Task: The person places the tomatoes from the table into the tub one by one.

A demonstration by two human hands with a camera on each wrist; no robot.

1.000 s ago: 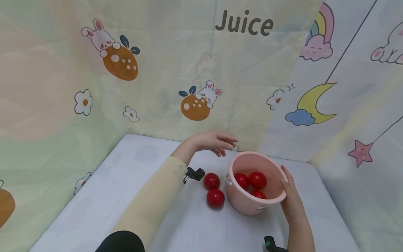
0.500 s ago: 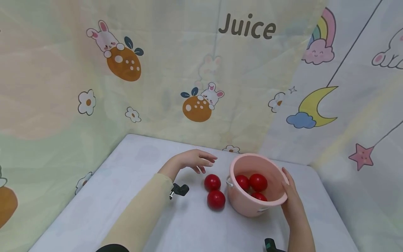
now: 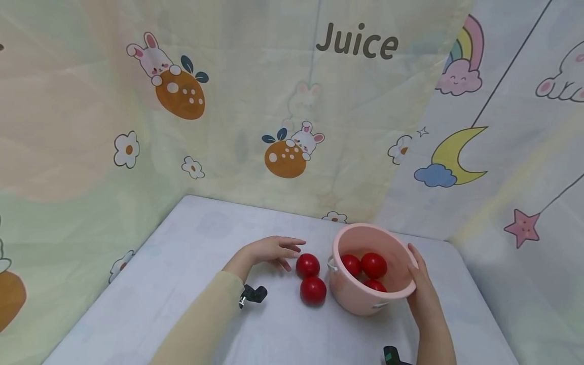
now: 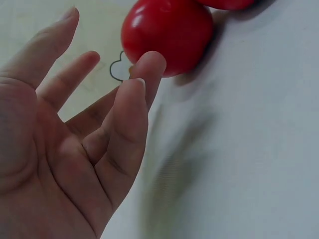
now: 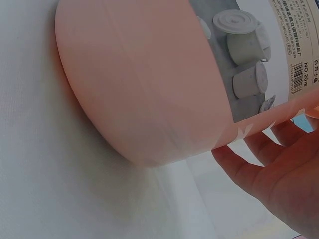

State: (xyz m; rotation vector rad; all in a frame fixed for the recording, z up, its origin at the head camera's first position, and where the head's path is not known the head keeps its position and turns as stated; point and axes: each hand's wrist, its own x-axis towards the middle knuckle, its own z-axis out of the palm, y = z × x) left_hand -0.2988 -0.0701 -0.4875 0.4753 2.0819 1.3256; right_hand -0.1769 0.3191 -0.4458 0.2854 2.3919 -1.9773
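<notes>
A pink bucket [image 3: 362, 299] leans slightly toward me on the table, with several shiny red balls [image 3: 374, 265] inside. My right hand [image 3: 422, 289] holds its right side near the rim; in the right wrist view the fingers [image 5: 234, 167] lie along the bucket wall [image 5: 139, 84] below a printed label. Left of the bucket, two more red balls sit one behind the other: a far ball [image 3: 307, 265] and a near ball [image 3: 313, 291]. My left hand [image 3: 266, 252] is just left of the far one, fingers spread and relaxed, palm empty.
The table [image 3: 182, 284] has a white cover. Cartoon-printed cloth [image 3: 237, 91] rises behind the table and at both sides. Dark camera mounts are strapped to the left wrist [image 3: 253, 294] and the right wrist [image 3: 393, 355].
My left hand has drawn back from beside the bucket's rim, moving left, down and toward me to the far loose ball. The right hand stays on the bucket.
</notes>
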